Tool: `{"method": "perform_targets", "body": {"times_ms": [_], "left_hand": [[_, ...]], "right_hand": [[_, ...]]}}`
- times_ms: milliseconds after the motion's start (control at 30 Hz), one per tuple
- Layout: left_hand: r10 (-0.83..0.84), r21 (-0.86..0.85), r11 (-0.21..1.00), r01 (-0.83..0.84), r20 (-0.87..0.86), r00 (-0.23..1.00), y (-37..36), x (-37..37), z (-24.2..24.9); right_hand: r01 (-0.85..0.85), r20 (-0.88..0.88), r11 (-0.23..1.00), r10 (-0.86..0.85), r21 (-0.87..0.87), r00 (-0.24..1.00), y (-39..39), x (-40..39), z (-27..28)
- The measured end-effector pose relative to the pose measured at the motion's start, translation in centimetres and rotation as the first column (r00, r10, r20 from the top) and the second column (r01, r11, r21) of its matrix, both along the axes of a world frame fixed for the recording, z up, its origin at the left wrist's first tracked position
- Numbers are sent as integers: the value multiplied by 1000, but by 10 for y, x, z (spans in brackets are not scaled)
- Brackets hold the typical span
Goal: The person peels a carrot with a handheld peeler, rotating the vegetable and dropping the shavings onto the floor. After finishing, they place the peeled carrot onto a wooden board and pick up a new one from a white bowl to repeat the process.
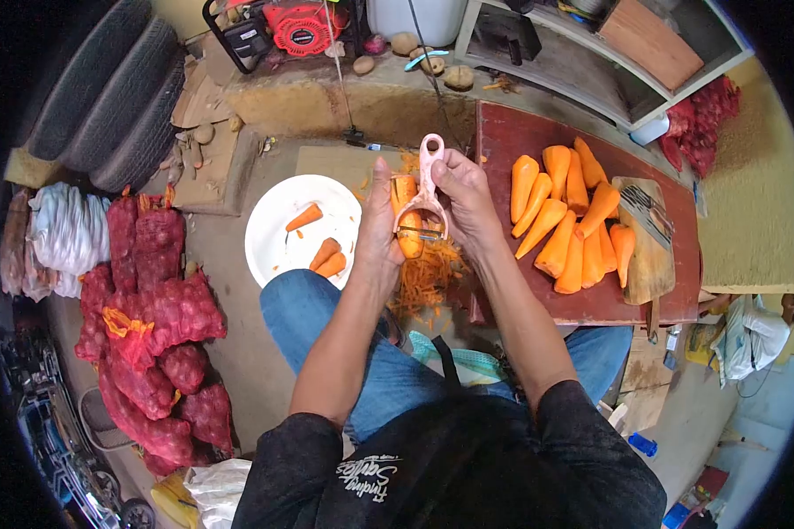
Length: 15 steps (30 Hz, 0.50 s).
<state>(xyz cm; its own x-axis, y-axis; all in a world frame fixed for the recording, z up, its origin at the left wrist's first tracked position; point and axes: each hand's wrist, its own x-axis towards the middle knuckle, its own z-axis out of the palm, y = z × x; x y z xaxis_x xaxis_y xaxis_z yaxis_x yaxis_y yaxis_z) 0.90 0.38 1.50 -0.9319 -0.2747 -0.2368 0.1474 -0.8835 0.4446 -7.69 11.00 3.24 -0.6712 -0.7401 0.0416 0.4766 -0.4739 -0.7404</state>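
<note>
Above orange scraps (425, 278), left hand (379, 216) holds carrot (404, 189) snugly; right hand (468, 189) grips pink peeler (430, 167), blade (425, 234) at carrot's near end. Loose hold could let carrot turn; sharp blade, so close, might nip left hand.

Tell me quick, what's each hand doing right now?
Left hand: closed around a carrot.
Right hand: closed on the pink peeler, its blade at the carrot.

Head camera | worn on the person's head | faces forward and down | arm's-reach near, wide round view
</note>
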Motion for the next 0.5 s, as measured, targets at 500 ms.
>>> {"method": "perform_targets", "body": {"times_ms": [500], "left_hand": [[-4,40,999,0,110,994,14,-3,3]], "right_hand": [[-19,-212,990,48,138,976,29,12,19]]}}
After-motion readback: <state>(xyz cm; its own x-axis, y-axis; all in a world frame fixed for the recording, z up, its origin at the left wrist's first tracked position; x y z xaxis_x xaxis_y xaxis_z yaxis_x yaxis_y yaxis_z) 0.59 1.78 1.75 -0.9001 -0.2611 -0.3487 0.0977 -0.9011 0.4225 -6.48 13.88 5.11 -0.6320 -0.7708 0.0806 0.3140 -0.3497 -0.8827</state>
